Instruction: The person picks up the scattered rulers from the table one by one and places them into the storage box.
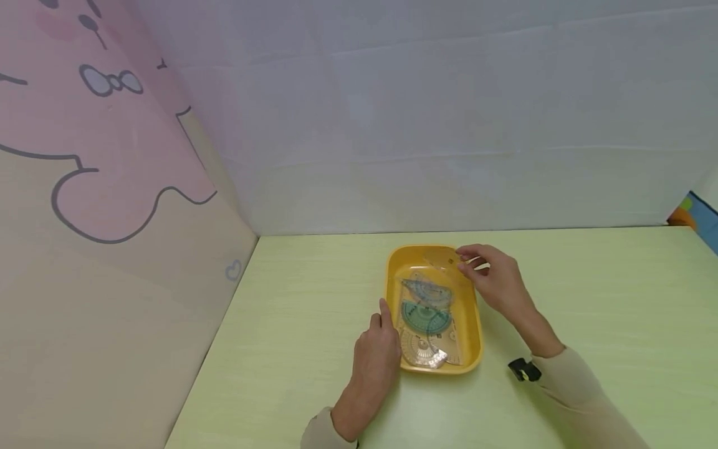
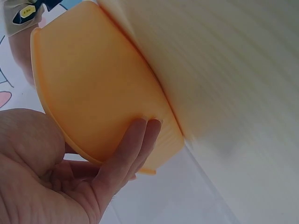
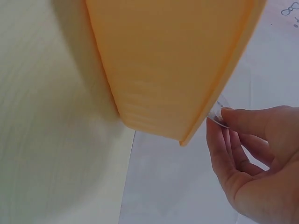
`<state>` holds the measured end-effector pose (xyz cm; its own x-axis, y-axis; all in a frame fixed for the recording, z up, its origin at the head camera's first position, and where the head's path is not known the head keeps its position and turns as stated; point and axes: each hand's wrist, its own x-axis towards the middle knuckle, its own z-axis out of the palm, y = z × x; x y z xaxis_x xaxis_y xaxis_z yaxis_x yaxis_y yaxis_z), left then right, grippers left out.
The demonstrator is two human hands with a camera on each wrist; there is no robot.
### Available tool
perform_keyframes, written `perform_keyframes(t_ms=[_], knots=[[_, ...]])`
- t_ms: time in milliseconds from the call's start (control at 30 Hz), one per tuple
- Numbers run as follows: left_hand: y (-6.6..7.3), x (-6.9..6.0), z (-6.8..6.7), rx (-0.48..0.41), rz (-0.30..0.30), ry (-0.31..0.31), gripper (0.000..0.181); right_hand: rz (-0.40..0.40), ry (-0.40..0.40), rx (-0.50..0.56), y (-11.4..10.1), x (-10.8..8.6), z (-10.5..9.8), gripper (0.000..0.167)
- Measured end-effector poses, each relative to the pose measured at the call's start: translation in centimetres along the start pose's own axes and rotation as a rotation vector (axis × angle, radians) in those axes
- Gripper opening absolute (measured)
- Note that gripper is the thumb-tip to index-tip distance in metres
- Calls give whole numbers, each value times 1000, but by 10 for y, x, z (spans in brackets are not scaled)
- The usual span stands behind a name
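A yellow plastic tray (image 1: 479,349) stands on the table with several clear and tinted drawing tools in it. A green protractor (image 1: 425,318) lies mid-tray, a bluish protractor (image 1: 429,292) above it and a clear protractor (image 1: 417,349) at the near end. My left hand (image 1: 377,352) holds the tray's left side; in the left wrist view, fingers (image 2: 126,149) lie along its outer wall and the thumb is at the rim. Over the far right corner, my right hand (image 1: 496,274) pinches a clear plastic piece (image 1: 443,257) between thumb and fingers. Its full shape is hard to see.
The tray rests on a pale green table (image 1: 303,312). A white cloth-like wall (image 1: 449,125) rises behind it, and a wall with a pink cartoon figure (image 1: 129,143) stands on the left. A blue patterned object (image 1: 703,221) shows at the far right edge.
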<state>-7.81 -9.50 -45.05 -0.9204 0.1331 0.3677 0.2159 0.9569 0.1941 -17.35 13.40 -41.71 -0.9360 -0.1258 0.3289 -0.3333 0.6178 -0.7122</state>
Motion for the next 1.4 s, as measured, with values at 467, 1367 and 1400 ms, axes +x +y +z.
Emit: perform_keyframes(t_ms=[467, 1367, 1400], knots=[[2, 0, -1, 5, 9, -7, 52, -41, -27, -34, 5, 5, 13, 25], [4, -1, -4, -15, -19, -52, 53, -186, -75, -259, -3, 5, 31, 19], [4, -1, -4, -15, -18, -47, 52, -190, -77, -261, -3, 5, 32, 18]])
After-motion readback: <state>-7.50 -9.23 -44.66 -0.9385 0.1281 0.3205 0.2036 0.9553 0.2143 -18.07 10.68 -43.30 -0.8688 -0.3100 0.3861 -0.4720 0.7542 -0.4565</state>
